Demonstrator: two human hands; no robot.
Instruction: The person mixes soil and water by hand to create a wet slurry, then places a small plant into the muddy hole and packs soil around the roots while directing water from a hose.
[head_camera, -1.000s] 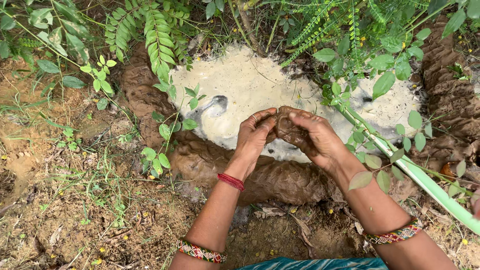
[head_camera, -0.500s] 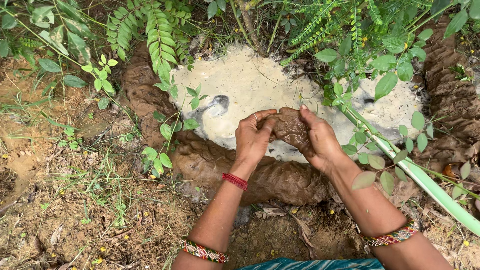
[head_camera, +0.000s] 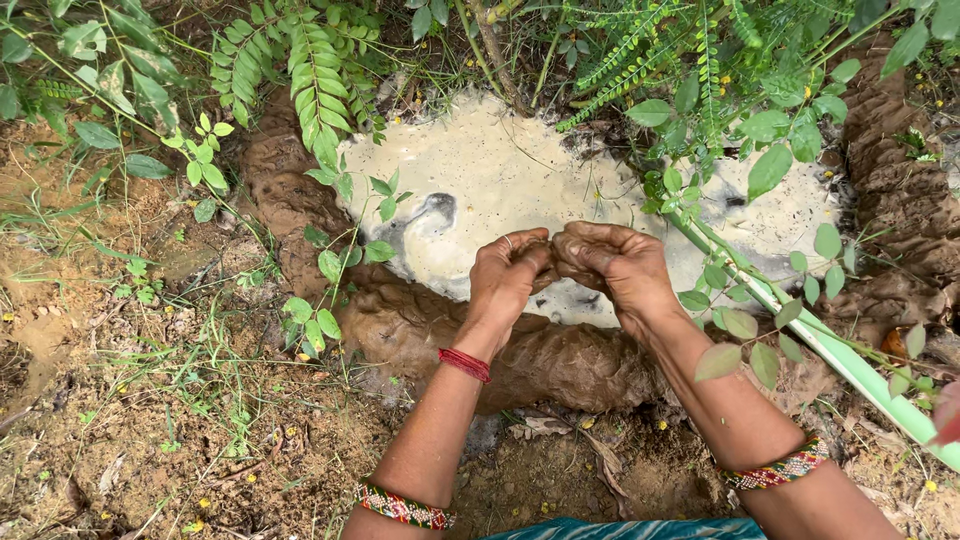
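My left hand (head_camera: 505, 280) and my right hand (head_camera: 622, 265) meet above the near edge of a pool of pale muddy water (head_camera: 500, 180). Together they squeeze a lump of wet brown mud (head_camera: 566, 252), mostly hidden under the curled fingers of my right hand. Just below my wrists runs a low ridge of brown mud (head_camera: 560, 365) that walls in the pool. A red thread circles my left wrist, and beaded bands sit on both forearms.
A green plant stalk (head_camera: 840, 355) slants across the right side. Leafy branches (head_camera: 320, 90) hang over the pool from the back and left. More mud wall (head_camera: 905, 190) rises at the right. Dry soil with grass and small yellow petals (head_camera: 180, 420) lies at the left front.
My right hand has closed its fingers over the mud lump, which showed openly between the hands before. Both hands stay in about the same place over the pool edge.
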